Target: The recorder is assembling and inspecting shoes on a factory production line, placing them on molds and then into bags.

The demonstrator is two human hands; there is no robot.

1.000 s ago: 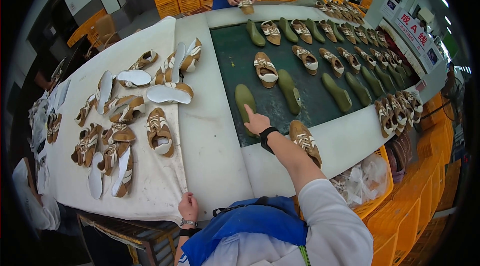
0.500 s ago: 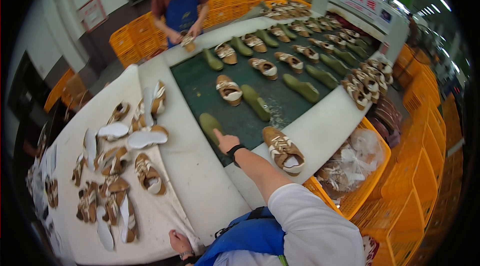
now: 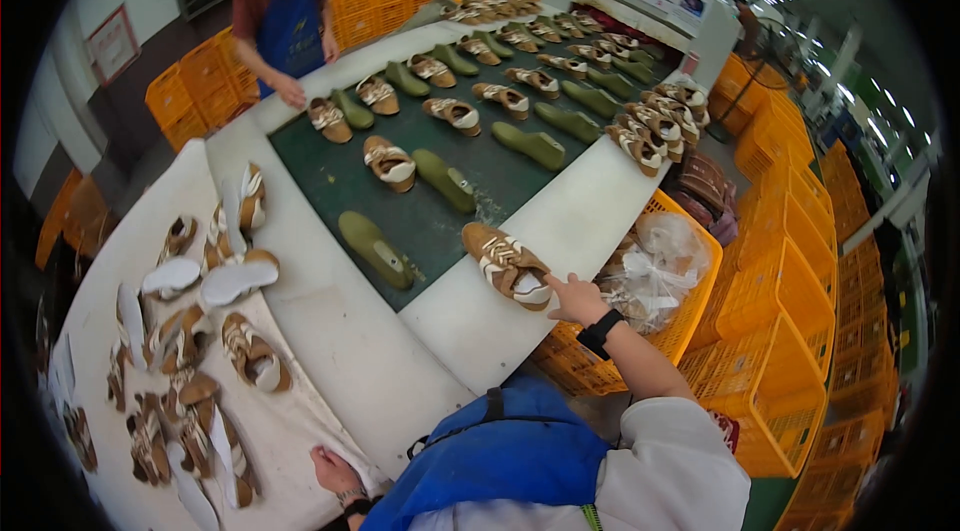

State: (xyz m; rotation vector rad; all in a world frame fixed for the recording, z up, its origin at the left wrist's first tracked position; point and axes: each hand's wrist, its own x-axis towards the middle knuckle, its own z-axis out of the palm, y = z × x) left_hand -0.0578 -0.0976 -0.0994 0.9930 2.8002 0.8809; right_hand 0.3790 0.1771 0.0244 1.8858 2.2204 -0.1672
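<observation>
Right grip [image 3: 578,301] at a shoe [image 3: 500,259], index finger extended; whether it holds is unclear.
It has left the green shoe form [image 3: 375,249]; forearm slants leftward. Shoe lies on the counter [image 3: 575,231].

Fisheye head view, taken close above the near edge of the bench [image 3: 340,306]. The lens faces obliquely down across it.
</observation>
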